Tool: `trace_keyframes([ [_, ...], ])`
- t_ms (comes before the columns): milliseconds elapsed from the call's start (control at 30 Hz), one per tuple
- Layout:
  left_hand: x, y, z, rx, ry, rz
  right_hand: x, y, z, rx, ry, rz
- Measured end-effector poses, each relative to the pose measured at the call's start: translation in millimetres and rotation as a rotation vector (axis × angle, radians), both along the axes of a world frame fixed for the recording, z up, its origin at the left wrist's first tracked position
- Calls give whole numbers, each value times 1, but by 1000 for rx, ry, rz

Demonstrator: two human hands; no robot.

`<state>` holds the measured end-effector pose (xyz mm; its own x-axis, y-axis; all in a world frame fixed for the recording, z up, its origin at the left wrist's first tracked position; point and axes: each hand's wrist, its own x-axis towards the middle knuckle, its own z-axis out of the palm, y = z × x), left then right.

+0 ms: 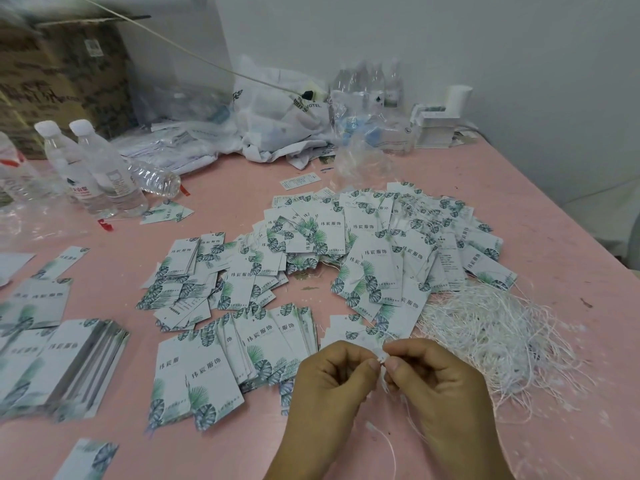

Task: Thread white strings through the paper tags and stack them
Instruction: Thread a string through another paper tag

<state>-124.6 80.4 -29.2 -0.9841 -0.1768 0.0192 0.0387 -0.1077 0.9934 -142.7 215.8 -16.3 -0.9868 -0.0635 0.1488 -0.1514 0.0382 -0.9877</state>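
While both hands meet at the near edge of the pink tabletop [221, 441], a thin white string [381, 362] is pinched between them, its short held part running left to right from one thumb tip to the other, with loose ends trailing down toward the near edge. Left hand [329, 386] has its thumb and forefinger pressed together on the string, the other fingers curled under; right hand [436, 382] pinches the same string in the same way from the right. Whether a tag is already on this string cannot be made out, since the fingertips cover that spot. Just beyond the hands lies a wide scatter of white paper tags printed with green leaves [346, 258], their long axes pointing every way, some fanned in loose rows. A neater overlapping stack of the same tags [69, 365] sits at the near left, blurred and partly cut off by the frame. To the right of the hands lies a tangled heap of loose white strings [491, 334]. Clear plastic water bottles [100, 171] stand at the far left.
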Motion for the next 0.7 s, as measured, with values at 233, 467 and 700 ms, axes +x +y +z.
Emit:
trace_keyframes([
  [233,0,1,0,6,36,-12,-2,1,-2,54,55,5],
  [467,0,-2,4,21,22,-68,-6,4,-6,-17,37,39],
  [700,1,-1,7,54,22,-82,-7,3,-2,-22,82,79],
])
